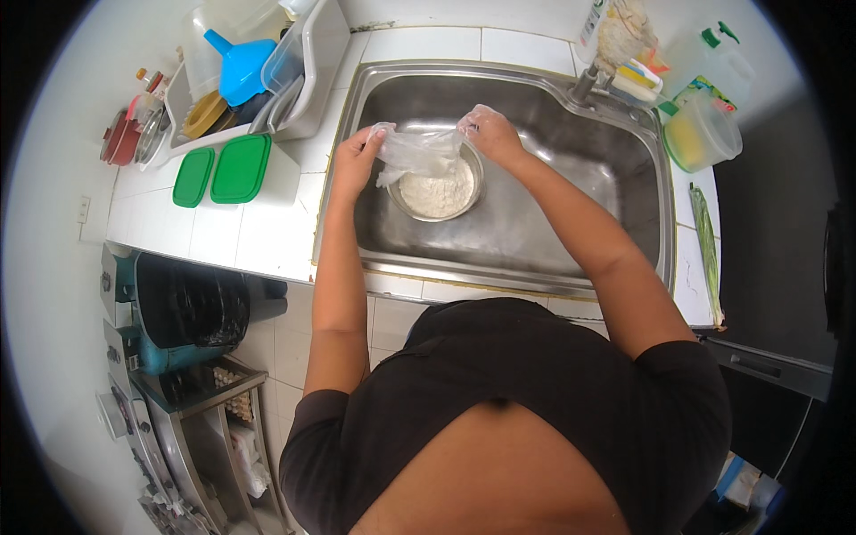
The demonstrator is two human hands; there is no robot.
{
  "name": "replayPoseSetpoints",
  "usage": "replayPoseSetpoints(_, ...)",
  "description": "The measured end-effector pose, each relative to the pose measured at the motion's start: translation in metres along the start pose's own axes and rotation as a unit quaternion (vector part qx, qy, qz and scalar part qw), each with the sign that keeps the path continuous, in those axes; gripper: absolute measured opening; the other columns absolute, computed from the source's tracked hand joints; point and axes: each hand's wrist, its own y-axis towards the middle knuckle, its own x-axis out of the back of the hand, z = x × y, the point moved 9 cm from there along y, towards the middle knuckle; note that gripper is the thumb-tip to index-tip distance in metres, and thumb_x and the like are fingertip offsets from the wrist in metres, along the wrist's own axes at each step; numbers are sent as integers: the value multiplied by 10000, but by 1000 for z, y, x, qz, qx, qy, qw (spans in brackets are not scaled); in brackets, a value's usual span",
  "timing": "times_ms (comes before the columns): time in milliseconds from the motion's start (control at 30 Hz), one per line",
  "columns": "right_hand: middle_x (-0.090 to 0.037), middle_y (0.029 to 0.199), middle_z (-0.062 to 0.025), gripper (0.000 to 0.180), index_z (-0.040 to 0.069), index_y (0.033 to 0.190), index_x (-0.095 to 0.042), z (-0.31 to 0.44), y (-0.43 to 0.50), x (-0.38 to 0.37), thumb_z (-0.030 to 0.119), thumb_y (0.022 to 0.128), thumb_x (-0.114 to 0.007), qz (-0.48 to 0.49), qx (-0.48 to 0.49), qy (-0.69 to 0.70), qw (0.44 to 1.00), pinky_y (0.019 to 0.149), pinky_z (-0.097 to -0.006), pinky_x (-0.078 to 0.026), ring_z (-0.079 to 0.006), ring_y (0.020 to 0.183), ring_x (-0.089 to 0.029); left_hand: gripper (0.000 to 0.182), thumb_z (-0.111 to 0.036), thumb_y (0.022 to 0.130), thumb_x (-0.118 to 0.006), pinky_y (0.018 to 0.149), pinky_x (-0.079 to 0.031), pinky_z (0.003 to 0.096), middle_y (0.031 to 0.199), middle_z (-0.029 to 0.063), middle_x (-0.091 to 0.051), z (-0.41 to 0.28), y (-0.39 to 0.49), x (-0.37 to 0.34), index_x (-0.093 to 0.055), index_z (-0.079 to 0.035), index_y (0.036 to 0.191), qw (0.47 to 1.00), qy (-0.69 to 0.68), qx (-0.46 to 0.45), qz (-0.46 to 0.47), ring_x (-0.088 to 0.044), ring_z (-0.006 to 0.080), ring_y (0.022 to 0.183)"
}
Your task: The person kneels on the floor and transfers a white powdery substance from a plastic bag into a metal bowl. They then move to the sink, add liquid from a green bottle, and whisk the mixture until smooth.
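Note:
Between both hands a thin clear plastic bag (421, 152) is stretched above a round metal bowl (479, 175). My left hand (361, 157) pinches the bag's left end. On the other side, my right hand (491, 134) grips its right end, with some of the film around the fingers. White, flour-like powder (438, 190) lies in the bowl, partly hidden by the bag. The bowl stands in the left part of a stainless-steel sink (535, 234).
Left of the sink are green-lidded containers (241, 169) and a dish rack (321, 67) holding a blue funnel (247, 70). A faucet (584, 85) rises at the back right, near a clear plastic container (709, 134). Long green leaves (705, 247) lie on the right counter.

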Motion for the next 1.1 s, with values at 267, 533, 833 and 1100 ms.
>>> replayPoseSetpoints(267,-575,852,-98,125,83,840,-654,5,1,-5,139,777,-562,12,1,1,1000,732,-351,-468,-272,823,-581,226,-194,890,-543,769,-389,238,832,26,-535,-5,-3,15,-668,-56,1018,995,78,-65,5,-510,130,812)
replayPoseSetpoints(533,-587,873,-118,125,81,815,-647,-2,1,-20,143,776,-545,41,-10,28,999,769,-365,-462,-281,846,-577,210,-175,876,-553,747,-414,260,855,50,-571,-12,-3,11,-670,-44,991,989,97,-108,-9,-540,154,810)
replayPoseSetpoints(833,-606,1003,-183,244,71,959,-656,46,5,-32,191,749,-625,34,92,212,972,810,-352,-463,-290,935,-590,147,-87,818,-606,718,-416,252,814,26,-589,-43,12,-41,-666,-33,941,959,248,-86,110,-538,124,767)
replayPoseSetpoints(1100,-634,919,-187,250,33,978,-636,52,22,-28,138,757,-582,78,29,159,984,776,-352,-473,-311,846,-614,411,-240,766,-671,809,-441,343,1093,94,-564,0,13,-45,-560,-73,1125,964,218,-118,95,-546,256,989)
